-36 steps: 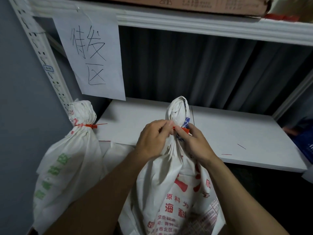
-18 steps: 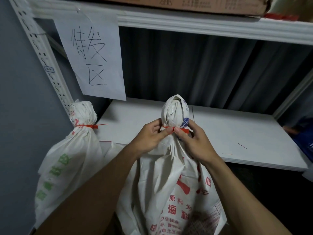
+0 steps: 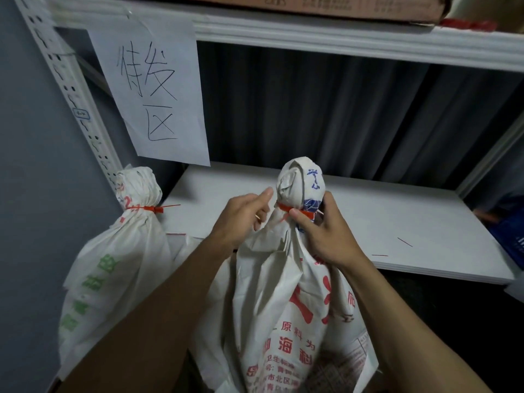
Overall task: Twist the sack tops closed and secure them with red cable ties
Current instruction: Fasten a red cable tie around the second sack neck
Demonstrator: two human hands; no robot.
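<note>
Right hand pinches the thin red cable tie cinched round the twisted neck of the crinkled white woven sack, thumb on the tie. Left hand is loosely curled beside the neck, thumb raised, gripping nothing I can make out. To the left stands a second sack, its bunched top already tied red. Behind lies a smooth white shelf.

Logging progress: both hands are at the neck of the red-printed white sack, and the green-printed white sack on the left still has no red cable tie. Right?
Not quite. In the head view, the green-printed white sack already has a red cable tie around its twisted neck. The rest holds: the left hand and right hand are at the neck of the red-printed white sack.
</note>
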